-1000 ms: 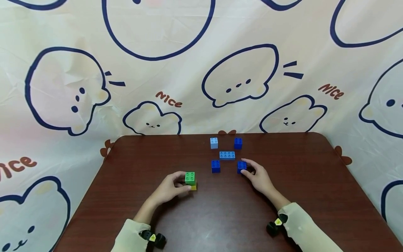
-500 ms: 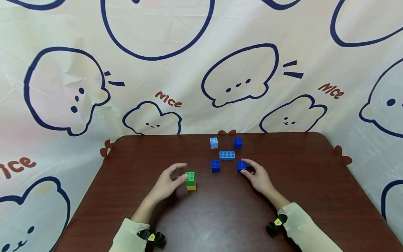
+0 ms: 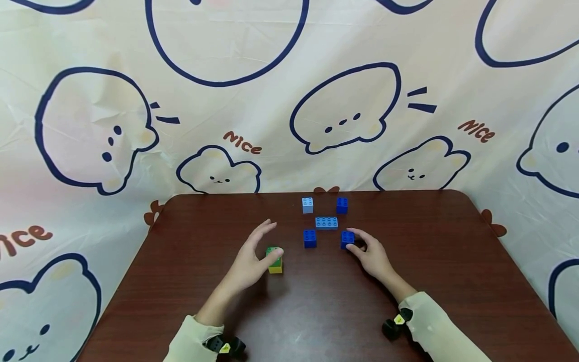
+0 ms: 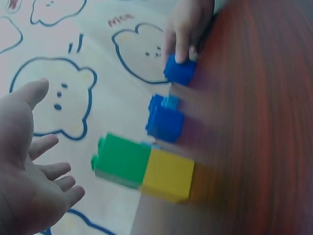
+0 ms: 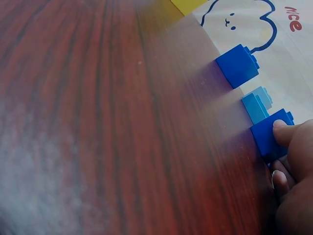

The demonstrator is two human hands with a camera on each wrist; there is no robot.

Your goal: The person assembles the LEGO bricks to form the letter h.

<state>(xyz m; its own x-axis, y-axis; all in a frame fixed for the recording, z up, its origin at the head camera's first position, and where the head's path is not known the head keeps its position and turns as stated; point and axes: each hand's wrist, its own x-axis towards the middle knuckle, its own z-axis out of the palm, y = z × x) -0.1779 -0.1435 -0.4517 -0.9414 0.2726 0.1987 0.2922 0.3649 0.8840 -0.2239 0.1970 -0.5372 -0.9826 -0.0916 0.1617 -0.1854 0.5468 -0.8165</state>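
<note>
Green-yellow stack: upright on bench; best not brushed.
Left hand: spread wide, holding nothing, just beside stack.
Right hand: pinching near-right dark blue brick on bench; squeeze evenly, avoid tilting.

Pale cream sleeves carry black wrist-worn devices, each with a small yellow marking.

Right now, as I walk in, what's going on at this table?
A person is handling toy building blocks. The right hand pinches a dark blue block. The left hand is open and holds nothing, beside a green block stacked on a yellow block. On the table, near the pinched block, are a long blue block, a pale blue block and two more dark blue blocks.
</note>
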